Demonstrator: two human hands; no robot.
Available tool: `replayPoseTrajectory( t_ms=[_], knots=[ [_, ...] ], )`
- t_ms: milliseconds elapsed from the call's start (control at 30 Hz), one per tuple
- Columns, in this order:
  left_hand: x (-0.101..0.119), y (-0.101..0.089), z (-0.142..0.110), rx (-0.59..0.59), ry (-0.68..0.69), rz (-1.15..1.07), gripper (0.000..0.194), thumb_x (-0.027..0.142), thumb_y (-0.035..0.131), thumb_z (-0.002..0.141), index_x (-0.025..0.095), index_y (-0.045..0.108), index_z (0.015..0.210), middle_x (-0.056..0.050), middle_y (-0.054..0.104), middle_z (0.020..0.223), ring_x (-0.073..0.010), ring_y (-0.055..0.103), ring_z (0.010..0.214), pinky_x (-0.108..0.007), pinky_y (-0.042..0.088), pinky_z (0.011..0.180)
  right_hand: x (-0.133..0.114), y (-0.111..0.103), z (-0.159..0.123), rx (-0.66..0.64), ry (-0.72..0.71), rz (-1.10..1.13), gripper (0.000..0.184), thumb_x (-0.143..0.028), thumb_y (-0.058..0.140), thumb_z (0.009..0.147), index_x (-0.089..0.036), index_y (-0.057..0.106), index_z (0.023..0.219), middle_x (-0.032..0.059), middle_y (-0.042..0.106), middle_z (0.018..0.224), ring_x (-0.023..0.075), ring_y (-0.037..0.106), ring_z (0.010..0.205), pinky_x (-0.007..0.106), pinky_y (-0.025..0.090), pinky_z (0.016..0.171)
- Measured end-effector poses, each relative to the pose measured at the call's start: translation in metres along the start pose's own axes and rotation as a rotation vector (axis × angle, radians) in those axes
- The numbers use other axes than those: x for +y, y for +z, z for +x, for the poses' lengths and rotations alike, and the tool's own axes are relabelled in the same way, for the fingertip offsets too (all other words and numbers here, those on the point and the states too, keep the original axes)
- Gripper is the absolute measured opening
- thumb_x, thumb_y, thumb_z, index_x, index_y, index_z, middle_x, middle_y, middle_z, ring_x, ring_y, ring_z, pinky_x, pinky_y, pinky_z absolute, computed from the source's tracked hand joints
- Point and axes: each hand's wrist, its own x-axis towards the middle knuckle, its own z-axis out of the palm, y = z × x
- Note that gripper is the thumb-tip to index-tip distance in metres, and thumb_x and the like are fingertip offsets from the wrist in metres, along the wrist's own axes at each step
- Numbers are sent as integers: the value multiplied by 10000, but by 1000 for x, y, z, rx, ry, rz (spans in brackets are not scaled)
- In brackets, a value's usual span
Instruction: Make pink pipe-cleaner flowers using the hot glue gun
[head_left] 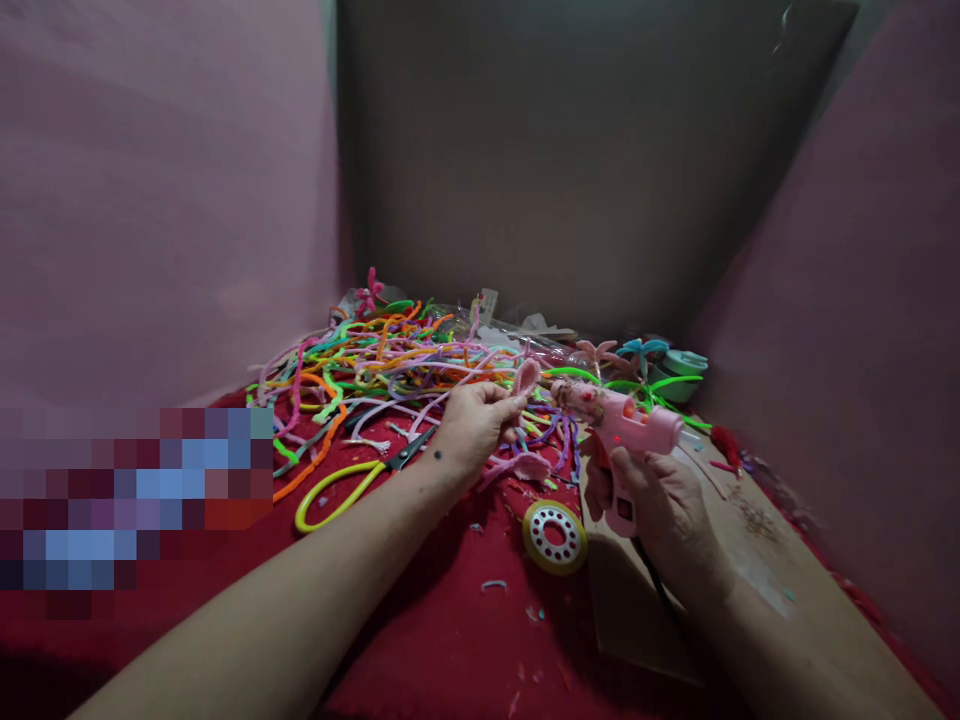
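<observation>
My right hand [656, 500] is wrapped round the grip of a pink hot glue gun [637, 425], whose small red light is lit. Its nozzle end, smeared with brownish residue, points left. Between the thumb and fingers of my left hand [480, 425] is a pink pipe cleaner petal [527, 377], bent into a loop. The nozzle is close to the petal, with a small gap between them. Below my left hand lies another pink pipe cleaner piece [529, 466] on the red cloth.
Yellow-handled scissors [345, 490] lie left of my left wrist. A yellow tape roll [555, 537] sits in front, beside a cardboard sheet [645, 625]. Many coloured pipe cleaners [390, 360] are heaped behind. A blue pipe cleaner flower [643, 350] is at the back right, near the pink wall [847, 330].
</observation>
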Motion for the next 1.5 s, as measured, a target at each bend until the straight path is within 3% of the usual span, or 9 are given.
replayPoseTrajectory(
  t_ms=[367,1500],
  knots=[
    [1,-1,0,4,-14,7,198,180,625,706,120,529,544,20,548,469,-28,435,342,-144,305,364,0,-1,1,-25,-47,-32,394,-476,457,847,-164,512,613,2,497,532,102,423,484,248,312,462],
    [1,-1,2,-3,-9,-31,212,161,633,704,117,520,531,33,519,440,-20,420,318,-137,272,335,-5,4,-1,-30,1,-36,418,-525,476,811,-173,460,587,-2,471,502,94,389,457,242,287,438]
  ],
)
